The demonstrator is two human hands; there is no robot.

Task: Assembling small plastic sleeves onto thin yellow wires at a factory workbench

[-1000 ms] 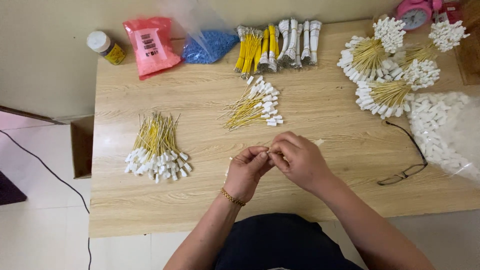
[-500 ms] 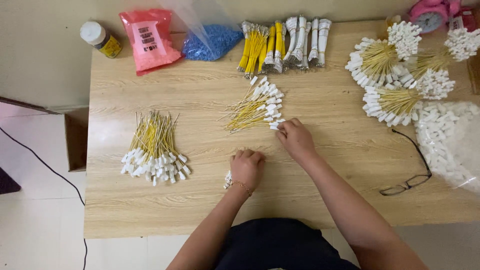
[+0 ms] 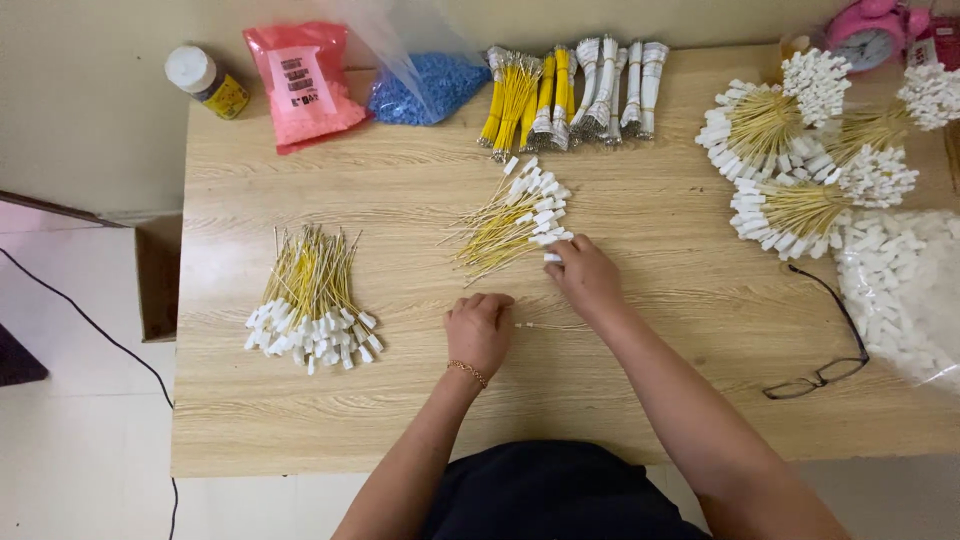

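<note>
At the middle of the wooden table [image 3: 640,400], the right hand [image 3: 585,275] pinches a white connector at the near end of the loose yellow wire pile [image 3: 510,220]; the left hand [image 3: 480,330] rests curled, seemingly empty. These wires look light and springy, best gripped by the connector; they lie diagonally, connectors pointing up-right

At eleven o'clock lie a pink labelled pouch [image 3: 303,85], a clear bag of blue beads [image 3: 420,85] and a white-capped yellow-labelled bottle [image 3: 206,82]; at three, a clear bag of white connectors [image 3: 905,290].
</note>
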